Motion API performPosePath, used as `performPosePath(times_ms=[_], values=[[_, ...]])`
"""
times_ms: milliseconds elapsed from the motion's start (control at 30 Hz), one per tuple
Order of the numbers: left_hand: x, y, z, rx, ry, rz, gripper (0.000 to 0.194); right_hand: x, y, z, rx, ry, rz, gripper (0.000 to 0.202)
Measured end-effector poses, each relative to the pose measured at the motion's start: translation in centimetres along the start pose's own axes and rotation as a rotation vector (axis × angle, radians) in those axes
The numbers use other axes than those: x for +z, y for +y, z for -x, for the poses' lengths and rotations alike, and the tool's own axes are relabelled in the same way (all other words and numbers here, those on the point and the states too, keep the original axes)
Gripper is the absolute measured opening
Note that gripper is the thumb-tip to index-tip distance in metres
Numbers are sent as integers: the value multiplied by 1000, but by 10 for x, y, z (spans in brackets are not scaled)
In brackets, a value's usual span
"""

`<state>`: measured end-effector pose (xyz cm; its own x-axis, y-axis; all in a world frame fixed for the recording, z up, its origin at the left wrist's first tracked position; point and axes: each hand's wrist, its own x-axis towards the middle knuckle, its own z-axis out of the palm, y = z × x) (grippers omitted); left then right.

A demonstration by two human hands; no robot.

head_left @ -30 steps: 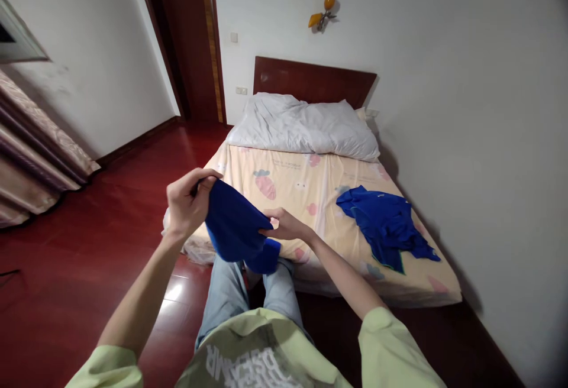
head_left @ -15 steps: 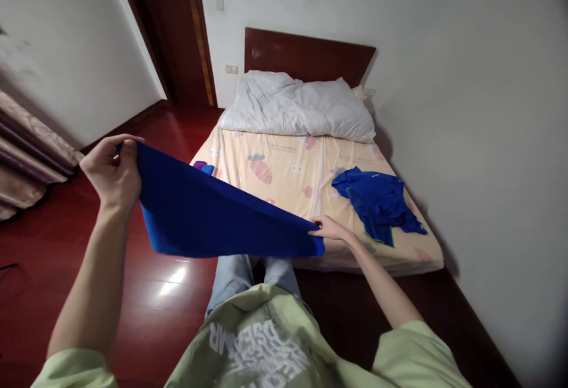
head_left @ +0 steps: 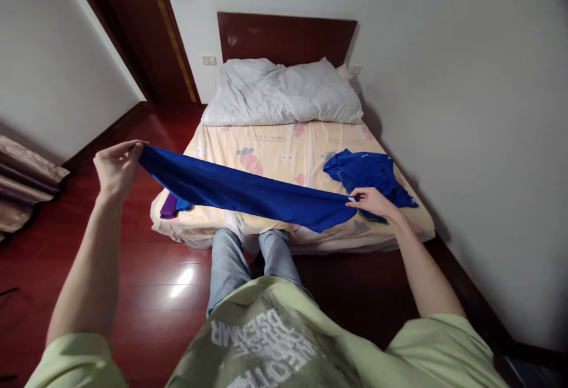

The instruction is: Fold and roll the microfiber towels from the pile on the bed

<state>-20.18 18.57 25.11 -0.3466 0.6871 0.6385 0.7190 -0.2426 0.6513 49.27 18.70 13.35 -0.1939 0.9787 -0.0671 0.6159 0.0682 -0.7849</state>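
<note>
A blue cloth point(head_left: 248, 190) is stretched between my two hands, above the near part of the bed. My left hand point(head_left: 119, 166) pinches its upper left end. At the right end, my right hand point(head_left: 373, 201) pinches the cloth beside a small white tag. The cloth slopes down to the right, and its lower edge hangs free. Beyond my right hand, a crumpled blue garment point(head_left: 368, 172) lies on the bed, partly hidden by that hand.
The bed point(head_left: 275, 148) has a patterned sheet, with a white quilt point(head_left: 284, 95) near the headboard point(head_left: 288, 39). Small purple point(head_left: 168, 206) and blue folded items lie at its near left corner. A wall stands close on the right; a curtain point(head_left: 26, 181) hangs left.
My right hand has moved right and up, drawing the cloth wider and narrower in height. The view has tilted down, and more of the folded items at the bed's left corner now shows.
</note>
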Motion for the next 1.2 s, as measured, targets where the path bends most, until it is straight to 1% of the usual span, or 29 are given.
performPosePath(times_ms=[67,100,200,300,367,467,533,700,767,867,967,1033,1100,1200], values=[[1,-5,-4,-24,-22,-27,37,-12,2,-2,-6,65,4,72],[2,-7,-5,-58,-27,-27,39,-19,2,-3,-13,102,14,72],[7,-8,-9,-158,-36,45,46,-38,0,-6,-45,239,80,68],[13,-2,-7,-164,-39,187,53,-52,-7,-5,-84,420,130,60],[16,3,-4,-160,-23,242,59,-58,-12,-3,-105,521,127,55],[21,8,0,-181,-14,277,65,-65,-19,4,-132,613,113,43],[23,7,1,-204,-32,305,69,-68,-23,10,-141,625,87,36],[25,-4,0,-278,-94,367,84,-73,-34,24,-120,568,-51,23],[21,-9,-1,-307,-128,376,85,-74,-39,27,-114,566,-92,22],[14,-13,-1,-374,-218,388,78,-76,-44,27,-104,571,-119,26],[11,-18,0,-489,-314,361,67,-79,-43,19,-91,531,-111,31],[14,-27,2,-554,-357,331,61,-78,-40,9,-66,502,-93,32],[22,-39,5,-585,-390,325,62,-75,-34,-5,-39,485,-82,30],[40,-57,7,-603,-428,343,69,-67,-24,-34,-22,447,-111,27]])
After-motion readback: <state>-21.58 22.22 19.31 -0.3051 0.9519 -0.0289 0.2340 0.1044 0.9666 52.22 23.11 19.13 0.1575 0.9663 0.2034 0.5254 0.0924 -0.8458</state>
